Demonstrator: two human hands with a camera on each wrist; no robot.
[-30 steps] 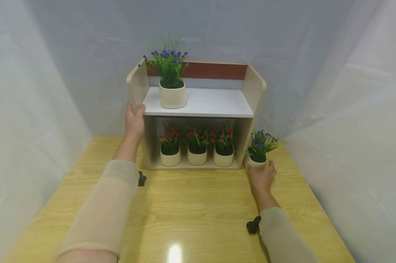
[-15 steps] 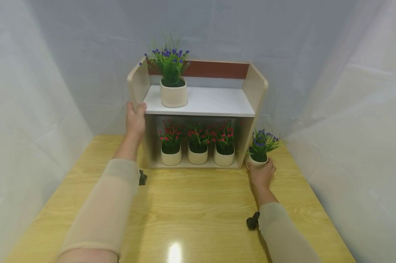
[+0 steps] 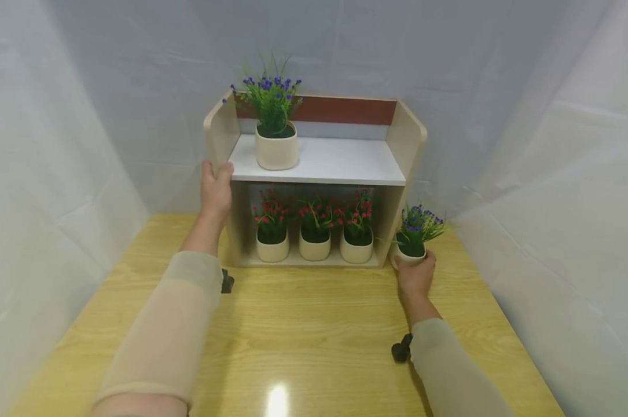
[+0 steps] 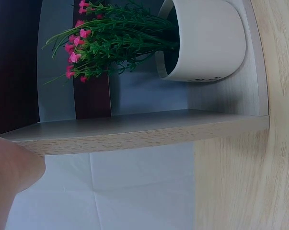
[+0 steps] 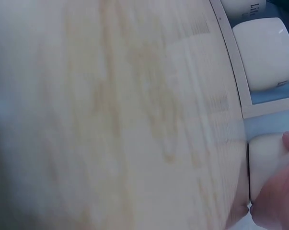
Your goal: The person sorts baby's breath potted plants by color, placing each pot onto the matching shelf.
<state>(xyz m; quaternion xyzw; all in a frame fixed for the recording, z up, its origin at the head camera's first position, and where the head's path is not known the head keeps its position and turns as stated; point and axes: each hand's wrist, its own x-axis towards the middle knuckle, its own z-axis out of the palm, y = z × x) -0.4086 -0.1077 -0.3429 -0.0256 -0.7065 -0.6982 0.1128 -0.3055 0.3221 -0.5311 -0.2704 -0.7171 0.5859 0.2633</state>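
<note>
My left hand (image 3: 216, 194) grips the left side panel of a small two-tier shelf (image 3: 340, 159), its thumb at the front edge. In the left wrist view, part of that hand (image 4: 12, 175) shows against the panel's edge. Right of the shelf, my right hand (image 3: 417, 277) holds the cream pot of a purple-flowered potted plant (image 3: 415, 229) from the front. The right wrist view shows that pot (image 5: 266, 155) low beside the shelf, with the thumb on it. Another purple-flowered potted plant (image 3: 276, 150) stands upright at the left of the upper tier.
On the lower tier stand three red-flowered potted plants (image 3: 315, 246) in a row. Shelf and held pot are near the back of a wood-grain table (image 3: 314, 324). Pale plastic sheeting (image 3: 553, 174) hangs behind and at both sides.
My right hand's fingers have drawn in slightly closer round the pot. The left hand stays on the shelf panel, and the view has shifted very slightly.
</note>
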